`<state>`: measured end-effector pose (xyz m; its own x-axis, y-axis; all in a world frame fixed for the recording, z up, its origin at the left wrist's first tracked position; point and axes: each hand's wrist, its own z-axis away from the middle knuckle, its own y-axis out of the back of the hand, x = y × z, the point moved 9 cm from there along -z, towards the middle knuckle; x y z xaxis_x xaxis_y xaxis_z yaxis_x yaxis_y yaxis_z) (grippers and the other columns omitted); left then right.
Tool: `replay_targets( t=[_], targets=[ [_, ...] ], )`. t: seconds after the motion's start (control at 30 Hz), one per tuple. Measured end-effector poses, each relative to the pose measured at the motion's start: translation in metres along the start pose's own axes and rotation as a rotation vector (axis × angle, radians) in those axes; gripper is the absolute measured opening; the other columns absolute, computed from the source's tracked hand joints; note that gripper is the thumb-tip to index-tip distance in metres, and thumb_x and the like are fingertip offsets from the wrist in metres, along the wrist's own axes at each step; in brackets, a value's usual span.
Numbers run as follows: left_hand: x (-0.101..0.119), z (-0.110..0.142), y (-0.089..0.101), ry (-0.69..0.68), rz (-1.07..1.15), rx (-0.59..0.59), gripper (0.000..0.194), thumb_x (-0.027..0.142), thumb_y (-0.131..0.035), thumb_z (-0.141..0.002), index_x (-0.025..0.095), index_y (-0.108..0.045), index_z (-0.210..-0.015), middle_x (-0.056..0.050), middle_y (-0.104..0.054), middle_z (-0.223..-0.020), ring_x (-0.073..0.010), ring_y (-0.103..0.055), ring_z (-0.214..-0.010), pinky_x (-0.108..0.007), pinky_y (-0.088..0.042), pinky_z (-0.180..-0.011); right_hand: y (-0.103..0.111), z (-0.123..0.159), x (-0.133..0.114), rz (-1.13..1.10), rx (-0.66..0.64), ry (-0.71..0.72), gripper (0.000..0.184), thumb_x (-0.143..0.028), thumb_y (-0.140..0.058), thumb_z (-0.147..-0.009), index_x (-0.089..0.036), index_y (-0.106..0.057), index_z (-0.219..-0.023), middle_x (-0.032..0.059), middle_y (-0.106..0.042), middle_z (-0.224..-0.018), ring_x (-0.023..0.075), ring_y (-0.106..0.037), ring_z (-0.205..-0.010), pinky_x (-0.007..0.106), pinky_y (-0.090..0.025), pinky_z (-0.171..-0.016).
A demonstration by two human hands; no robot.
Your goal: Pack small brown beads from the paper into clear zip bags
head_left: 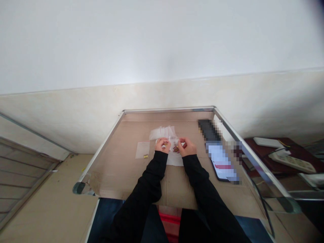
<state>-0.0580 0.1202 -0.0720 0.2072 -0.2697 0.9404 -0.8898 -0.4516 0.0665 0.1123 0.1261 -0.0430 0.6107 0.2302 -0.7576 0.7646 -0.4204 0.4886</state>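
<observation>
Both of my hands are together at the middle of a cardboard-covered table [121, 168]. My left hand [162, 144] is closed in a pinch on a small clear plastic bag [170, 141]. My right hand [186, 145] is also closed, its fingers pinching the same bag's other side. Small dark reddish bits [175, 149] lie between the hands on a white sheet [174, 159]. A stack of clear small bags [163, 131] lies just beyond the hands. Left of my left hand lies another small bag [142, 149] with two yellow pieces [145, 156] at its lower edge.
The table has a metal rim [167, 110] and stands against a beige wall. A phone [221, 162] lies to the right of my hands, blurred. Beyond the right rim, a dark side table [278, 158] carries a white power strip [291, 162] and cables.
</observation>
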Motion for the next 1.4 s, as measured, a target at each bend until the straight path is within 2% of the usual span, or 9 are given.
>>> replay_targets(
  t=[0.1,0.2,0.37,0.63,0.8,0.93,1.2,1.3,1.4],
  targets=[
    [-0.016,-0.001,-0.007,0.143,0.205,-0.058,0.018,0.023,-0.061,-0.053,0.012,-0.056,-0.067,-0.003,-0.052,-0.068,-0.0074,-0.046,-0.050,-0.018,-0.043,-0.037,0.000,-0.002,0.015,-0.139,0.035,-0.097,0.025,-0.029,-0.051,-0.062,-0.016,-0.051,-0.083,-0.0038,-0.056,-0.057,0.0061,-0.040,-0.036,0.018,-0.032,-0.041],
    [-0.022,-0.003,-0.007,0.204,0.296,-0.066,0.022,0.022,-0.063,-0.051,0.011,-0.056,-0.069,-0.003,-0.055,-0.062,-0.0074,-0.046,-0.049,-0.019,-0.046,-0.039,-0.003,-0.005,0.024,-0.213,0.023,-0.117,0.019,-0.030,-0.050,-0.062,-0.015,-0.053,-0.074,-0.0028,-0.055,-0.056,0.0055,-0.038,-0.035,0.018,-0.031,-0.038],
    [-0.024,-0.007,0.002,0.233,0.372,-0.003,0.029,0.021,-0.065,-0.049,0.011,-0.056,-0.075,-0.006,-0.060,-0.072,-0.0075,-0.050,-0.049,-0.018,-0.044,-0.037,-0.014,-0.005,0.027,-0.253,-0.080,-0.109,0.020,-0.027,-0.044,-0.064,-0.014,-0.060,-0.062,-0.0013,-0.050,-0.048,0.0079,-0.039,-0.039,0.020,-0.030,-0.039],
    [-0.018,-0.005,0.002,0.211,0.350,-0.014,0.032,0.025,-0.066,-0.050,0.012,-0.056,-0.077,-0.007,-0.062,-0.073,-0.0082,-0.052,-0.049,-0.018,-0.044,-0.037,-0.008,-0.006,0.012,-0.259,-0.027,0.005,0.028,-0.041,-0.054,-0.062,-0.014,-0.056,-0.056,-0.0007,-0.049,-0.056,0.0050,-0.036,-0.039,0.020,-0.032,-0.040],
    [-0.017,-0.005,0.003,0.251,0.367,-0.002,0.041,0.028,-0.069,-0.046,0.012,-0.052,-0.080,-0.008,-0.062,-0.075,-0.0093,-0.053,-0.047,-0.018,-0.042,-0.035,-0.020,-0.009,0.029,-0.427,-0.110,-0.109,0.032,-0.044,-0.053,-0.064,-0.013,-0.055,-0.057,-0.0015,-0.047,-0.049,0.0062,-0.037,-0.038,0.020,-0.030,-0.036],
    [-0.016,-0.004,0.004,0.280,0.397,0.022,0.040,0.028,-0.071,-0.044,0.014,-0.044,-0.071,-0.006,-0.062,-0.071,-0.0100,-0.054,-0.046,-0.019,-0.043,-0.035,-0.029,-0.006,0.029,-0.535,-0.210,-0.181,0.036,-0.047,-0.051,-0.065,-0.012,-0.059,-0.058,-0.0012,-0.046,-0.048,0.0062,-0.037,-0.037,0.020,-0.029,-0.034],
    [-0.015,0.001,-0.009,0.369,0.465,-0.097,0.043,0.040,-0.069,-0.046,0.014,-0.044,-0.068,-0.005,-0.062,-0.067,-0.0126,-0.057,-0.050,-0.021,-0.045,-0.040,-0.050,0.004,0.034,-0.854,-0.358,-0.442,0.046,-0.056,-0.046,-0.065,-0.013,-0.059,-0.071,-0.0069,-0.031,-0.037,0.0038,-0.023,-0.029,0.017,-0.015,-0.028],
    [-0.018,-0.001,-0.012,0.428,0.546,-0.145,0.044,0.049,-0.062,-0.052,0.015,-0.042,-0.071,-0.005,-0.062,-0.067,-0.0129,-0.057,-0.050,-0.021,-0.043,-0.040,-0.046,-0.001,0.041,-1.074,-0.336,-0.511,0.046,-0.059,-0.038,-0.069,-0.018,-0.055,-0.078,-0.0080,-0.028,-0.039,0.0047,-0.017,-0.030,0.017,-0.014,-0.028],
    [-0.019,-0.002,-0.014,0.443,0.601,-0.195,0.044,0.052,-0.059,-0.056,0.016,-0.042,-0.072,-0.005,-0.062,-0.065,-0.0122,-0.057,-0.050,-0.020,-0.043,-0.040,-0.030,-0.011,0.040,-1.213,-0.278,-0.430,0.042,-0.058,-0.030,-0.073,-0.022,-0.053,-0.075,-0.0071,-0.030,-0.046,0.0056,-0.013,-0.033,0.017,-0.013,-0.028]
  ],
)
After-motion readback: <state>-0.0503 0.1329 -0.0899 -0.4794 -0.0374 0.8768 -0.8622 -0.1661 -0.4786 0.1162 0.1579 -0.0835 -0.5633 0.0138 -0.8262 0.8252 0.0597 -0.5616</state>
